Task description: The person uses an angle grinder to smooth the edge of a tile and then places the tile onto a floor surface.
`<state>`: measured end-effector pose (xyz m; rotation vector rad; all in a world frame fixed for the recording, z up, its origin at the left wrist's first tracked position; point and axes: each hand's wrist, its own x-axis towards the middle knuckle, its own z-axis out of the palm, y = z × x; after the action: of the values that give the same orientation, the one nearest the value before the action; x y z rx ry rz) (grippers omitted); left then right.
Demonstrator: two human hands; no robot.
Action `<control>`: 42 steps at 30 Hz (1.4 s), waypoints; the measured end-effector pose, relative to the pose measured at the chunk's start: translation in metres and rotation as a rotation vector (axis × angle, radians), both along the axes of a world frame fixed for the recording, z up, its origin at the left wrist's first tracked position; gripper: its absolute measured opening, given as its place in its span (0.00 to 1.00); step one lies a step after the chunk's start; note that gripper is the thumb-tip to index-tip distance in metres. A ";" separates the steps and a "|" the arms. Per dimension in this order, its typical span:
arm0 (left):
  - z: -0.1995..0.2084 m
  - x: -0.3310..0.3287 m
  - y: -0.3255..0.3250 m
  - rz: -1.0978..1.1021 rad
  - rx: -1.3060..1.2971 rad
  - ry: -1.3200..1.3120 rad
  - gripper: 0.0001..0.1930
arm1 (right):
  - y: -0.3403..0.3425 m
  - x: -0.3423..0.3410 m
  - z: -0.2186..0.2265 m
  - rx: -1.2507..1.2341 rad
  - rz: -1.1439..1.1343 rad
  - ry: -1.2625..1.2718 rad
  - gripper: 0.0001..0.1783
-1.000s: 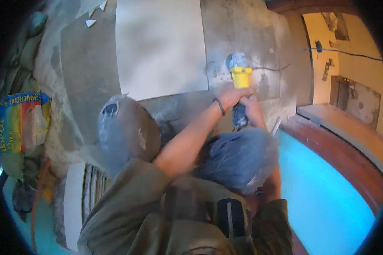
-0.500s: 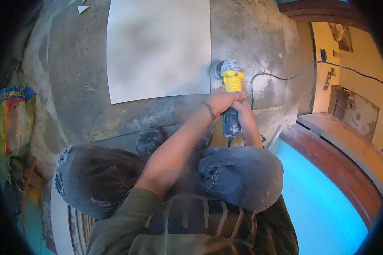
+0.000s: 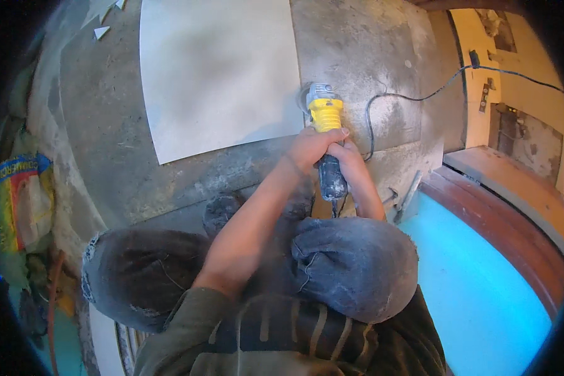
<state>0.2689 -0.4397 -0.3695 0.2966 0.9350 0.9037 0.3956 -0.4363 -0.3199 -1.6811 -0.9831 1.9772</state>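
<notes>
"Grinder (image 3: pixel 326 116): where, and what print shows nearby?"

"Bold lettering on the colourful sack (image 3: pixel 26 207) to my left. Grinder's dusty, yellow and black, at the right edge of the white tile (image 3: pixel 222 75), both my hands (image 3: pixel 313 148) wrapped round it."

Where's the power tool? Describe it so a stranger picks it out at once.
Find the big pale sheet on the grey surface. Beside its right edge, near the bottom corner, is the power tool. Unlike the plain sheet and the thin black cord nearby, the tool has a bright yellow middle between a grey head and dark rear.
</notes>
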 end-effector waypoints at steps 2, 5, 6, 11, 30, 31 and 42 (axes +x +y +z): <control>0.003 0.000 0.000 0.022 -0.014 -0.041 0.18 | 0.001 0.002 -0.001 -0.009 -0.004 -0.021 0.23; 0.008 -0.007 0.000 -0.003 -0.010 -0.041 0.19 | 0.001 0.001 -0.002 -0.025 0.010 -0.053 0.24; 0.010 -0.010 -0.002 -0.003 -0.012 -0.039 0.19 | 0.000 -0.001 -0.001 -0.040 0.021 -0.042 0.24; 0.010 -0.015 -0.008 -0.029 -0.033 -0.052 0.16 | -0.008 -0.005 -0.006 -0.016 0.020 -0.064 0.24; 0.024 -0.020 -0.017 -0.015 -0.069 -0.113 0.23 | -0.016 -0.008 0.004 0.001 0.011 -0.109 0.28; 0.023 -0.020 -0.017 -0.030 -0.069 -0.071 0.23 | -0.015 -0.009 0.006 -0.003 0.019 -0.083 0.28; 0.022 -0.014 -0.014 -0.049 -0.054 0.000 0.24 | -0.017 -0.011 0.010 0.087 -0.046 -0.112 0.16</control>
<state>0.2553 -0.4533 -0.3479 0.2726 0.9468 0.8325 0.3844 -0.4533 -0.3100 -1.7658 -1.0439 1.8013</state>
